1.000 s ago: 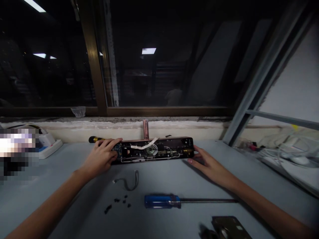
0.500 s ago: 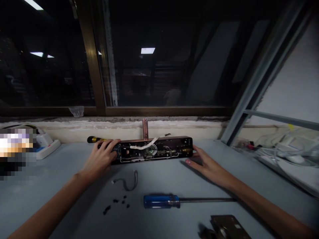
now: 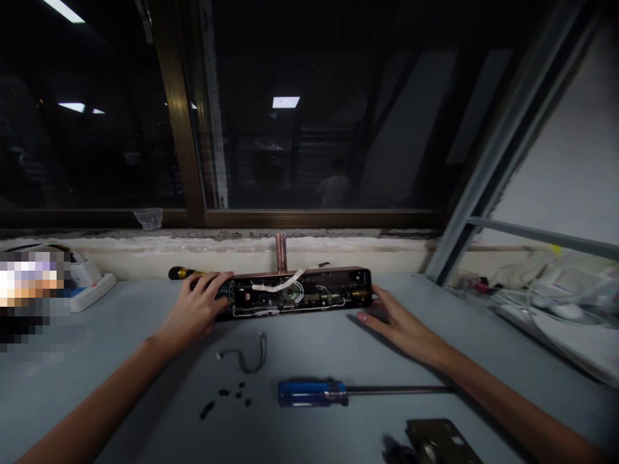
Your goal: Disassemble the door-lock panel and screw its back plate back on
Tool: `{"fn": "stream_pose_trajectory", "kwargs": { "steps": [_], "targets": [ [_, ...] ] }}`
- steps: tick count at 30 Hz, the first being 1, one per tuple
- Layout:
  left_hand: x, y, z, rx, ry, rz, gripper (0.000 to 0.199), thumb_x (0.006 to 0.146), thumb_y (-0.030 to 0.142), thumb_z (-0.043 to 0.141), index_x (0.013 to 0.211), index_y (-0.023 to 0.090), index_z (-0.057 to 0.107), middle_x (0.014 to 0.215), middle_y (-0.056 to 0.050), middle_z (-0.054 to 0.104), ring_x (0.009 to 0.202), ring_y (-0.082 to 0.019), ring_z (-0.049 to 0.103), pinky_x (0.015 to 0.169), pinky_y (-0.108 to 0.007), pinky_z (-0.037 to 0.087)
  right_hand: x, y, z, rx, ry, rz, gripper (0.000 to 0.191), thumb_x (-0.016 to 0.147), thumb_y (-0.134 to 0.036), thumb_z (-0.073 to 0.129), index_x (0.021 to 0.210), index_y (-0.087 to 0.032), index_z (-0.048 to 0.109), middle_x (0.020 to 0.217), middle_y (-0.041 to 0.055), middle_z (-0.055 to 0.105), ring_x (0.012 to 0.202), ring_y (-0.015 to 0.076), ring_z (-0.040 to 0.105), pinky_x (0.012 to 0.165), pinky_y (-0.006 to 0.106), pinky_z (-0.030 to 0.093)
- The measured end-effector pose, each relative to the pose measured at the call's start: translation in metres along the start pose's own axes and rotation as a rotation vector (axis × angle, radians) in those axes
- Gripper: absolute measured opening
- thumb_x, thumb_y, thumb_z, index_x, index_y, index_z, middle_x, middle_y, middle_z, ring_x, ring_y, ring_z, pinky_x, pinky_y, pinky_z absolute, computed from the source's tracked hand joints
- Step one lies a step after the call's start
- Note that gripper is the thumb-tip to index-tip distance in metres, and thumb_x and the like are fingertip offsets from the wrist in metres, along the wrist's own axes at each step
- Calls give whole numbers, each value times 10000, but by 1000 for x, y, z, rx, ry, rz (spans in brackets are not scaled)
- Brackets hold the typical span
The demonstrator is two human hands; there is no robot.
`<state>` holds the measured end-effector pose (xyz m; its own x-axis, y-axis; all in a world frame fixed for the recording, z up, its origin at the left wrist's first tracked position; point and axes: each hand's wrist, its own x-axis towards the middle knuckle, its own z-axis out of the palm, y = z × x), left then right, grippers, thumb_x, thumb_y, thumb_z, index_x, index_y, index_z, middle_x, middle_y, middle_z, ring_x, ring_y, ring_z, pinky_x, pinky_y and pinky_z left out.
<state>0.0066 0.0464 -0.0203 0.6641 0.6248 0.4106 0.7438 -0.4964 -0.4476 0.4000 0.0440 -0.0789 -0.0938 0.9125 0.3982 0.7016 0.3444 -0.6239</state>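
Only the camera view is shifting slightly; both hands are keeping their places at one long open casing [image 3: 309, 298]. Left hand [image 3: 197, 306] is curling its fingers over the casing's left end, holding it. Right hand [image 3: 399, 325] is staying loosely open, fingertips touching the right end, thumb spreading apart below. Casing is lying near the worktop's [image 3: 159, 412] back edge, one copper-coloured post [image 3: 281, 252] rising behind it. One yellow-black handle [image 3: 182, 273] is lying just beyond the left hand. Nearer the person: one loose cable [image 3: 251, 368], at least five small black pieces [image 3: 224, 392], one blue screwdriver [image 3: 312, 393] pointing right. Bare strip is running between casing and screwdriver; more room is opening left of the pieces. One dark plate [image 3: 442, 441] is crossing the view's bottom edge.
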Motion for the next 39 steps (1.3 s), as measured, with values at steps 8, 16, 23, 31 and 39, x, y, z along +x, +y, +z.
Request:
{"fn": "stream_pose_trajectory", "kwargs": {
  "steps": [8, 16, 23, 31, 39],
  "targets": [
    [-1, -1, 6, -14, 58, 12, 145, 760, 82, 515, 806, 191, 600, 1379, -134, 424, 1193, -346, 410, 887, -559, 352, 2, 2, 1, 1, -32, -5, 668, 775, -575, 482, 1338, -245, 339, 1243, 115, 507, 1064, 271, 541, 973, 494, 413],
    [2, -1, -1, -68, 26, -3, 155, 794, 96, 485, 766, 173, 617, 1348, -152, 465, 1178, -350, 440, 868, -555, 355, 1, 2, 0, 0, -45, -5, 680, 768, -583, 489, 1335, -247, 322, 1256, 120, 498, 1079, 284, 528, 976, 527, 397],
    [12, 12, -16, -129, 207, 88, 203, 826, 112, 450, 834, 193, 636, 1192, -111, 592, 1068, -249, 536, 886, -452, 368, 1, 3, 1, 15, -2, 35, 682, 761, -593, 485, 1321, -221, 369, 1153, 116, 570, 992, 270, 575, 924, 504, 446],
    [53, 39, -8, 43, 97, 252, 144, 792, 143, 549, 704, 178, 657, 1355, -67, 494, 1241, -263, 408, 999, -458, 323, 3, 7, 1, 8, 21, -25, 650, 784, -549, 489, 1339, -229, 380, 1176, 115, 572, 986, 266, 583, 885, 470, 467],
    [63, 46, 2, 75, 86, 241, 160, 809, 149, 542, 709, 175, 665, 1391, -51, 456, 1267, -260, 384, 1007, -462, 336, 4, 6, -1, 15, 4, -45, 650, 794, -526, 479, 1354, -214, 370, 1197, 122, 546, 1000, 266, 566, 902, 452, 452]
  ]
}}
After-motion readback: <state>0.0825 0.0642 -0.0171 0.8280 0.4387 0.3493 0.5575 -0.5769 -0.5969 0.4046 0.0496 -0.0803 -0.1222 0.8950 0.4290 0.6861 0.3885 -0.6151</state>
